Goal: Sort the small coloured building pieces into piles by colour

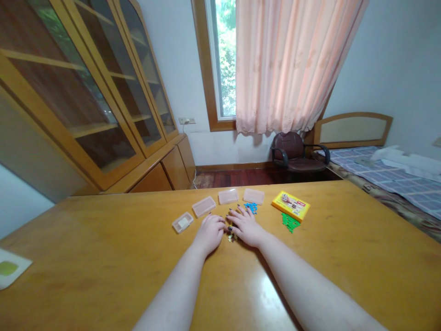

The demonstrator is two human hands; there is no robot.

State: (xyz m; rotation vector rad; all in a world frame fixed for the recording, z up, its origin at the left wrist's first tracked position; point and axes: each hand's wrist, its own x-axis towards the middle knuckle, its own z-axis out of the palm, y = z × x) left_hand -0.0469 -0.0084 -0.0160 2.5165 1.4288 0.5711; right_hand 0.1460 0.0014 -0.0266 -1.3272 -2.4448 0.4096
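My left hand (209, 233) rests palm down on the table, its fingers lying bent beside a small heap of yellowish and dark pieces (231, 238). Across the heap, my right hand (247, 226) lies flat with fingers spread, and part of the heap is hidden under and between the two hands. Just beyond the right fingertips is a cluster of small blue pieces (251, 208). Small green pieces (291, 222) lie farther right, against a yellow box (291, 205) with a printed picture. Nothing shows gripped in either hand.
Beyond my hands stand clear plastic cases (204, 207) in an arc; the leftmost small case (182, 222) has something white in it. A paper with a green patch (14, 268) lies at the left edge of the wooden table (103, 257). A chair (292, 154) stands behind.
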